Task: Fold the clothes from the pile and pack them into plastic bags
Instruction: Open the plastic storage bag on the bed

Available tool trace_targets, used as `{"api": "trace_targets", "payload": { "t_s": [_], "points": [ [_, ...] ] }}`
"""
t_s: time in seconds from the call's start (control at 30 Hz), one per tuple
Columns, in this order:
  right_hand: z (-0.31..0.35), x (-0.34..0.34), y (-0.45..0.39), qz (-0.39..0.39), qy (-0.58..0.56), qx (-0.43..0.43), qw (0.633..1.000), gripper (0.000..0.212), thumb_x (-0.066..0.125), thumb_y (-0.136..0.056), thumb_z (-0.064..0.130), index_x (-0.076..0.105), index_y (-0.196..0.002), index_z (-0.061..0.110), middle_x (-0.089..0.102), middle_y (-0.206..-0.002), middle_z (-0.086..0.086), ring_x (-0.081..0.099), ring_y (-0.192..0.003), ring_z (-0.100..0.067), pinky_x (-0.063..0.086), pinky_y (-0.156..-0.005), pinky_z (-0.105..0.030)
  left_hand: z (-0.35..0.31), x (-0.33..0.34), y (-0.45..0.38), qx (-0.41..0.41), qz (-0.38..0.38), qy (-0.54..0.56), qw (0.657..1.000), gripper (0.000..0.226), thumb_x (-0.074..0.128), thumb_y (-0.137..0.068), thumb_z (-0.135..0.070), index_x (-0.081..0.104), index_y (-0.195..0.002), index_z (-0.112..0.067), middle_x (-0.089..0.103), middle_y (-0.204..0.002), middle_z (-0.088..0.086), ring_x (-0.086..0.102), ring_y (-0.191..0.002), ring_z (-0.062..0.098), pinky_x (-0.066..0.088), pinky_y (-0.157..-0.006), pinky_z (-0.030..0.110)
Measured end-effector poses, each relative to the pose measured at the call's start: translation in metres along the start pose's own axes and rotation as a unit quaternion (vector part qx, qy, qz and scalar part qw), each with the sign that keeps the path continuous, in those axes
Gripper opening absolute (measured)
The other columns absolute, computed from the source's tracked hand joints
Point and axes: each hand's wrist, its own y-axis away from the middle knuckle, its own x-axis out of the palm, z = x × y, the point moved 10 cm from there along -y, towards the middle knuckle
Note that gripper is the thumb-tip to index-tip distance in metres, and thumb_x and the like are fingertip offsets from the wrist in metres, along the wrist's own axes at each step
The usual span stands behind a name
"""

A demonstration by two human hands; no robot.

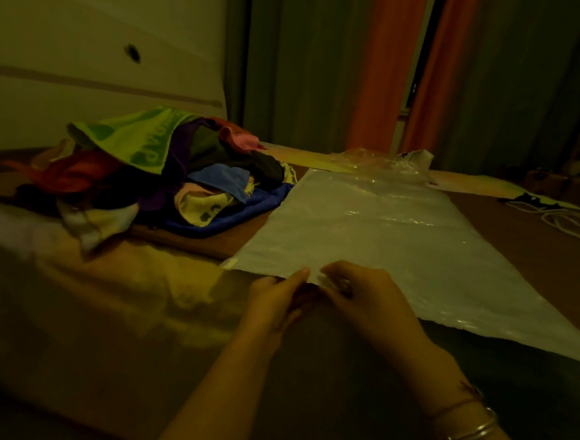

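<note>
A flat plastic bag (400, 241) is laid on the bed (527, 236), its long axis running away from the person towards the curtains (381, 71). Its near short edge is met by both hands at about the middle. The edge is pinched by the left hand (276, 298) between thumb and fingers, and by the right hand (362, 293) just beside it, fingers curled onto the film; the two hands are almost touching. From this, the mouth of the bag is judged to be at the near edge, and the step in hand is taken to be the parting of its two layers.

The pile (161, 173) of unfolded clothes is seen to the left of the bag, touching or just overlapping its left edge at the far end. It is the left hand that lies nearer the pile, so a reach up and to the left would be called for once the bag is opened. More crumpled plastic (385, 161) is seen beyond the far end of the bag. No folded garment is in view, so the task is judged to be at an early stage.
</note>
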Motion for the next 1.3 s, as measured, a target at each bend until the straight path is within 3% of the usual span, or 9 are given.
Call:
{"api": "trace_targets", "payload": {
  "t_s": [0.17, 0.3, 0.7, 0.83, 1.0, 1.17, 1.3],
  "points": [
    [-0.015, -0.011, 0.009, 0.006, -0.002, 0.017, 1.0, 0.019, 0.059, -0.092, 0.032, 0.066, -0.11, 0.03, 0.066, -0.113, 0.01, 0.059, -0.101, -0.004, 0.047, -0.09, -0.023, 0.006, 0.007, 0.003, -0.029, 0.01, -0.081, 0.996, 0.017, 0.072, -0.082, -0.011, 0.063, -0.093, 0.0, 0.071, -0.095, 0.019, 0.07, -0.09, 0.028, 0.057, -0.081, 0.039],
    [-0.02, -0.012, 0.012, 0.007, 0.005, 0.023, 1.0, 0.019, 0.061, -0.091, 0.028, 0.068, -0.109, 0.027, 0.067, -0.116, 0.007, 0.059, -0.106, -0.008, 0.046, -0.093, -0.024, 0.013, 0.021, 0.007, -0.039, 0.08, -0.136, 0.987, 0.015, 0.07, -0.082, -0.008, 0.067, -0.095, -0.001, 0.074, -0.095, 0.015, 0.071, -0.089, 0.023, 0.057, -0.081, 0.032],
    [-0.009, -0.009, 0.008, 0.02, 0.024, -0.002, 1.0, 0.028, 0.052, -0.097, 0.02, 0.065, -0.121, 0.02, 0.066, -0.121, 0.002, 0.06, -0.11, -0.014, 0.044, -0.093, -0.023, 0.005, 0.015, 0.007, 0.043, 0.054, -0.103, 0.992, 0.013, 0.067, -0.086, -0.013, 0.07, -0.096, -0.005, 0.074, -0.096, 0.011, 0.071, -0.089, 0.019, 0.056, -0.076, 0.028],
    [-0.008, -0.01, 0.009, 0.015, 0.018, -0.004, 1.0, 0.024, 0.052, -0.096, 0.017, 0.067, -0.115, 0.018, 0.068, -0.113, 0.001, 0.062, -0.102, -0.012, 0.043, -0.085, -0.015, -0.002, 0.013, 0.008, 0.071, 0.059, -0.122, 0.988, 0.014, 0.068, -0.085, -0.014, 0.071, -0.095, -0.004, 0.073, -0.097, 0.013, 0.071, -0.091, 0.022, 0.056, -0.074, 0.027],
    [-0.006, -0.016, 0.009, -0.022, 0.004, -0.007, 1.0, 0.016, 0.057, -0.094, 0.019, 0.067, -0.106, 0.017, 0.068, -0.106, 0.002, 0.061, -0.095, -0.009, 0.049, -0.085, -0.018, -0.015, 0.01, 0.008, 0.115, 0.039, -0.147, 0.982, 0.022, 0.07, -0.083, -0.017, 0.07, -0.1, -0.003, 0.071, -0.099, 0.013, 0.068, -0.095, 0.024, 0.056, -0.085, 0.036],
    [-0.01, -0.023, 0.008, -0.064, -0.034, 0.008, 0.997, 0.009, 0.063, -0.09, 0.025, 0.069, -0.094, 0.019, 0.068, -0.093, 0.006, 0.058, -0.082, 0.001, 0.046, -0.074, -0.011, -0.017, 0.014, 0.009, 0.136, 0.041, -0.159, 0.977, 0.019, 0.07, -0.083, -0.02, 0.071, -0.097, -0.006, 0.072, -0.096, 0.01, 0.068, -0.092, 0.021, 0.057, -0.081, 0.033],
    [-0.018, -0.023, 0.008, -0.05, -0.088, 0.029, 0.994, 0.014, 0.064, -0.09, 0.026, 0.074, -0.095, 0.019, 0.07, -0.09, 0.008, 0.061, -0.082, 0.001, 0.046, -0.067, -0.007, -0.016, 0.018, 0.009, 0.133, 0.065, -0.153, 0.977, 0.011, 0.067, -0.086, -0.017, 0.071, -0.092, -0.009, 0.073, -0.092, 0.009, 0.07, -0.088, 0.017, 0.057, -0.079, 0.028]
  ]
}}
